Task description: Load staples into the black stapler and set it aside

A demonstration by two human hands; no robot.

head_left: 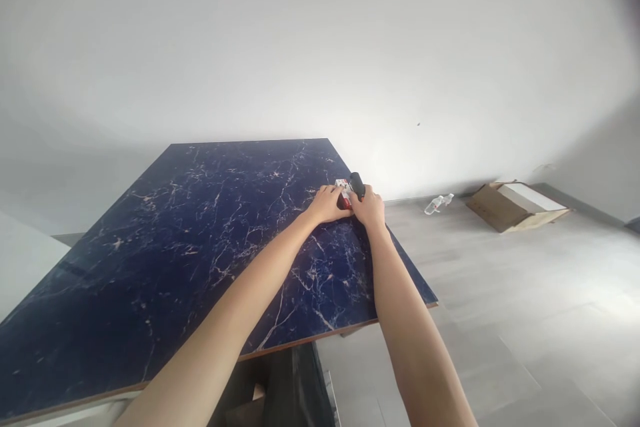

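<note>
Both my arms reach out over a dark blue marble-patterned tabletop (210, 213), toward its right edge. My left hand (327, 204) is closed against a small red and white box (342, 183) that lies between my hands. Beside it my right hand (371, 208) curls around a black object with a rounded end (357, 181), its thumb lying toward the box. The hands nearly touch. Fingers cover much of both items, so I cannot tell what kind of thing the black one is.
A pale wall (320, 47) rises behind the table. On the grey floor to the right lie a clear plastic bottle (437, 204) and an open cardboard box (500, 208). Dark items (295, 383) stand under the table's front edge.
</note>
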